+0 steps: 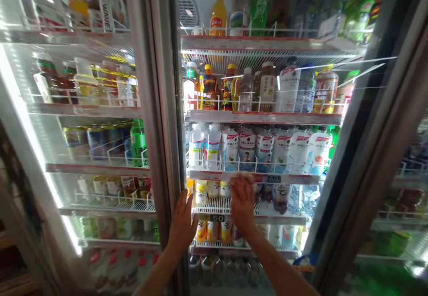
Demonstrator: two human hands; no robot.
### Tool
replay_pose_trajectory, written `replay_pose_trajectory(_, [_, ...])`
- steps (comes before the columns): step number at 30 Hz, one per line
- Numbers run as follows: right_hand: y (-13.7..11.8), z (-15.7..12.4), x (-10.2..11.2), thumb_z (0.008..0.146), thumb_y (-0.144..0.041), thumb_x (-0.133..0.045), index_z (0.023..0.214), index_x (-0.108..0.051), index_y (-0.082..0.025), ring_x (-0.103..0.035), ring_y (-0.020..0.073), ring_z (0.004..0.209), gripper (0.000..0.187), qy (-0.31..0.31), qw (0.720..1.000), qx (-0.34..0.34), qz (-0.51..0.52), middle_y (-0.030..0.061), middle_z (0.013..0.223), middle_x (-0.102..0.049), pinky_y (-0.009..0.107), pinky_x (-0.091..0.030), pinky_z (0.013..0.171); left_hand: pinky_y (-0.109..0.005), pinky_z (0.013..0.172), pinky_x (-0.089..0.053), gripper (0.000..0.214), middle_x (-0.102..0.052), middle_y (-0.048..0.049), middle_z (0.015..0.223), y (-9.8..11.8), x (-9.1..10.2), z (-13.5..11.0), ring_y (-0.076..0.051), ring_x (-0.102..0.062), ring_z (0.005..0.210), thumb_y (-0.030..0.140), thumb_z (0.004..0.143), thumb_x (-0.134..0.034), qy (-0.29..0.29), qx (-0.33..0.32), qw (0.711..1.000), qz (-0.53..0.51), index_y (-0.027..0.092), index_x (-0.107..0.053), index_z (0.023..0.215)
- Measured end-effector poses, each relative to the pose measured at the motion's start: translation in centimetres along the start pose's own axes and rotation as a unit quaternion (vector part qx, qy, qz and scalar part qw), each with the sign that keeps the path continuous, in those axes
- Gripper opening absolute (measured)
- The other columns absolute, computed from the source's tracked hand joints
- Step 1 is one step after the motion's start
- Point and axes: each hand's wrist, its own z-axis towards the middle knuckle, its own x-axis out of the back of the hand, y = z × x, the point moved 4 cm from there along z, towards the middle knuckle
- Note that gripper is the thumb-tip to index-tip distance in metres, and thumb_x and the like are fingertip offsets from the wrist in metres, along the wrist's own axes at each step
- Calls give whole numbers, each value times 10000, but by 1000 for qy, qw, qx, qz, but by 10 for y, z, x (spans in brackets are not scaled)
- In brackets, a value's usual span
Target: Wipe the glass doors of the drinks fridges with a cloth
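My left hand [183, 222] is raised with its fingers spread, close to the metal door frame [163, 108] and the left side of the right-hand glass door. To its right, my right hand [242, 207] reaches up in front of the same glass, its palm turned away from me. A pale, blurred piece of cloth [241, 180] appears to be under its fingertips, level with a shelf edge. Motion blurs those fingers, so the cloth's outline is unclear. Behind the hands, white-labelled bottles [247, 149] stand in a row on a wire shelf.
Tall refrigerated cabinets with several lit shelves fill the view. Another cabinet section [100, 108] with bottles and cans lies left of the frame. A dark door edge [361, 171] slants along the right. Price strips [274, 117] run along the shelf fronts.
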Motion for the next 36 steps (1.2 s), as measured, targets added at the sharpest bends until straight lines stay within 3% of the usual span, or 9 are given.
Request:
replay_pose_trajectory(3, [-69,-7,-28,839,-218,-465,1296,-480,-221,-151,236,1393,457,-69,993,87,41,24,1422,-397,475,-90,1149,-456,1031,-387,662,-275,-169,1457,-2,2,-7,-269,-256,1358,161,847,-410,-14,-9,1000,-13,156,-114,1439])
replay_pose_trajectory(6, [-85,-22,-33,857,-243,-459,1275,-498,-242,-190,193,1380,420,-101,981,157,50,-7,1415,-409,425,-47,1160,-462,1032,-384,639,-289,-167,1450,-4,3,-11,-271,-279,1348,168,851,-409,-16,-13,999,-25,160,-144,1433])
replay_pose_trajectory(10, [-8,-45,-3,864,-177,-403,1255,-514,-257,-250,201,1360,414,-79,995,63,2,33,1359,-478,469,-108,1135,-474,1039,-371,639,-286,-155,1458,-4,0,-14,-275,-283,1346,174,842,-415,-18,1,999,-38,172,-164,1430])
replay_pose_trajectory(15, [72,-59,36,839,-144,-366,1396,-325,-202,-245,314,1356,562,11,981,-168,-97,154,1483,-239,598,-258,1024,-484,1035,-369,639,-271,-151,1466,6,-5,-17,-279,-261,1355,170,835,-416,-19,0,999,-44,177,-176,1427])
replay_pose_trajectory(22, [-20,-49,-2,777,-137,-423,1320,-455,-226,-180,229,1384,551,-108,993,43,15,48,1394,-433,477,-116,1139,-501,1051,-336,651,-204,-149,1494,41,-15,-5,-285,-169,1386,149,825,-424,-23,-62,997,-42,176,-178,1427])
replay_pose_trajectory(24, [4,-52,8,797,-135,-404,1309,-464,-235,-210,218,1375,525,-104,994,29,-9,51,1369,-463,476,-114,1134,-495,1055,-329,653,-249,-150,1479,44,-16,-1,-277,-177,1385,150,821,-428,-28,-68,997,-39,172,-183,1426])
replay_pose_trajectory(29, [141,-55,69,839,-150,-345,1356,-396,-122,-260,324,1344,520,47,972,-183,-141,189,1454,-284,530,-281,1038,-506,1060,-312,643,-283,-162,1464,31,-13,-1,-281,-187,1381,160,834,-418,-20,-26,999,-19,161,-174,1429])
replay_pose_trajectory(31, [158,-53,78,841,-165,-335,1368,-358,-53,-224,363,1348,539,97,958,-220,-156,228,1468,-214,523,-306,1022,-509,1061,-309,652,-261,-156,1475,29,-13,-2,-284,-181,1382,158,833,-412,-17,-24,999,-19,168,-160,1434])
replay_pose_trajectory(36, [61,-42,34,825,-120,-329,1404,-313,-170,-247,296,1355,581,8,994,-80,-75,116,1468,-288,506,-326,1041,-524,1045,-327,709,-67,-139,1524,38,-16,2,-314,-110,1392,175,835,-431,-1,-14,1000,-24,182,-79,1451])
